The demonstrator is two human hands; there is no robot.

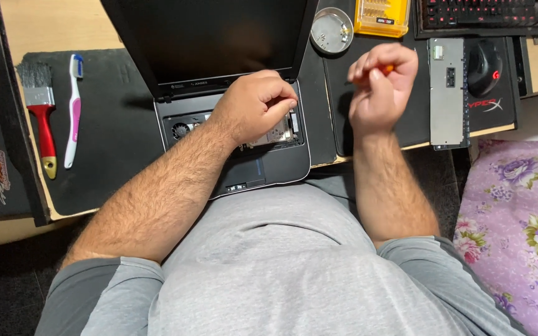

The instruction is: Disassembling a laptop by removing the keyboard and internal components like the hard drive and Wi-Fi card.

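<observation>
We see a wooden tabletop [45,25] bearing a black mat [113,124], an opened laptop [269,168], a keyboard [487,15] and a mouse pad [490,106].

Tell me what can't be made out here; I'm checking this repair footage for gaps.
Head view:
- Laptop internals: mostly hidden under the left hand.
- Screwdriver: only an orange bit shows inside the right hand; tip blurred.
- Dish contents: too small.
- Keyboard: cut off by the top edge.

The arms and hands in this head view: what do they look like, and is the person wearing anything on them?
Both forearms are bare and hairy. The left hand and right hand wear no gloves, rings or watch. Short grey sleeves cover only the upper arms, matching the grey shirt.
</observation>
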